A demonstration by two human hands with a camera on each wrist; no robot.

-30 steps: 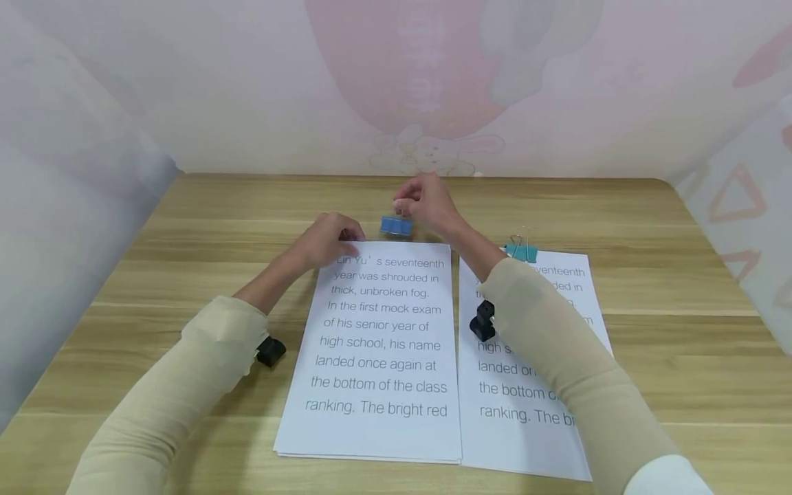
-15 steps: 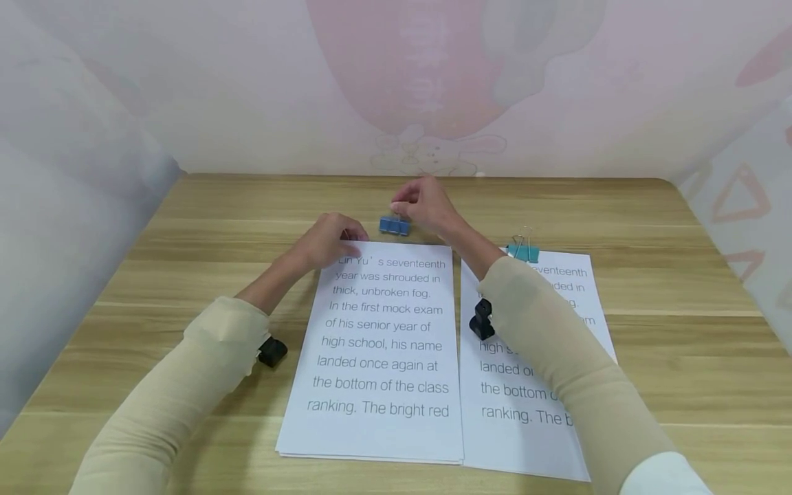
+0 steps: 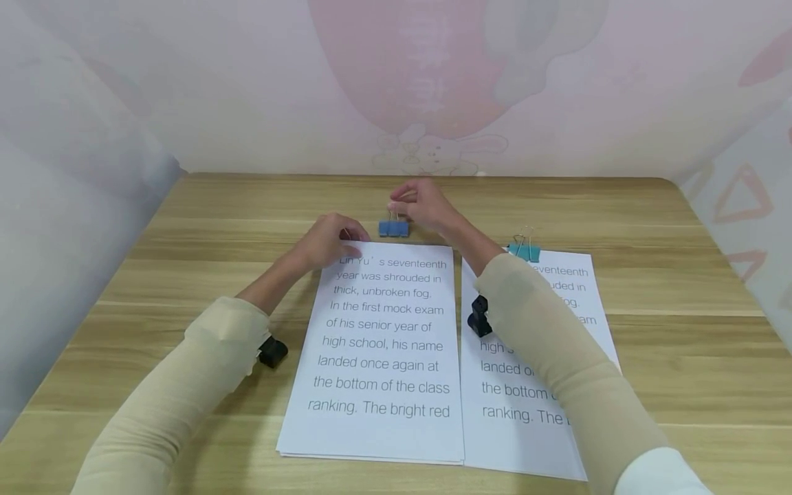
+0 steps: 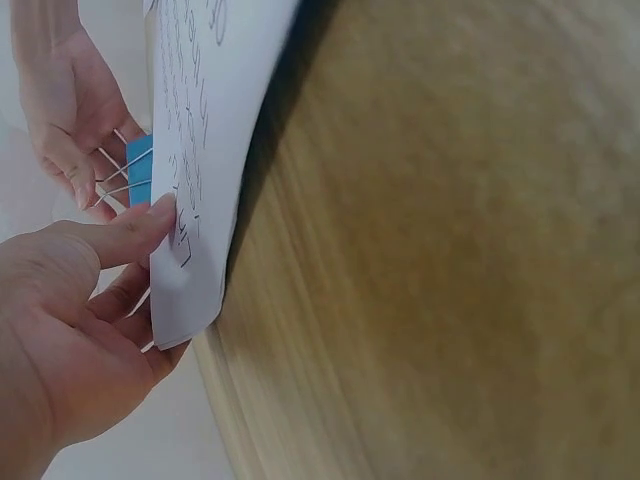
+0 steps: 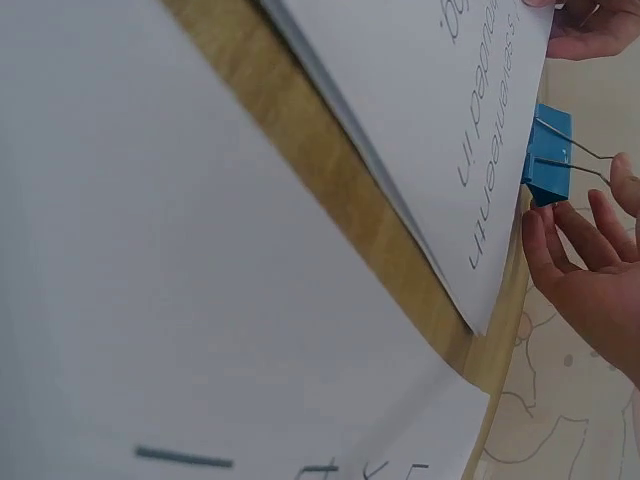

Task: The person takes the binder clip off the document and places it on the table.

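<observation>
Two stacks of printed paper lie side by side on the wooden table (image 3: 656,275). My left hand (image 3: 331,237) pinches the top left corner of the left stack (image 3: 380,344), thumb (image 4: 135,228) on top and fingers underneath, lifting that corner slightly. My right hand (image 3: 423,203) pinches the wire handles of a blue binder clip (image 3: 394,228), whose body sits against the top edge of this stack. The blue binder clip (image 5: 548,170) meets the sheet edge just in front of my right fingertips (image 5: 560,245). The clip (image 4: 140,170) also shows beyond the lifted corner.
The right paper stack (image 3: 544,412) carries a teal binder clip (image 3: 524,251) on its top edge and lies partly under my right sleeve. A pale patterned backdrop (image 3: 433,103) closes the table's far side and both flanks.
My right hand has lowered the blue clip from just above the table down to the top edge of the left stack. The left hand has kept its hold on the corner.
</observation>
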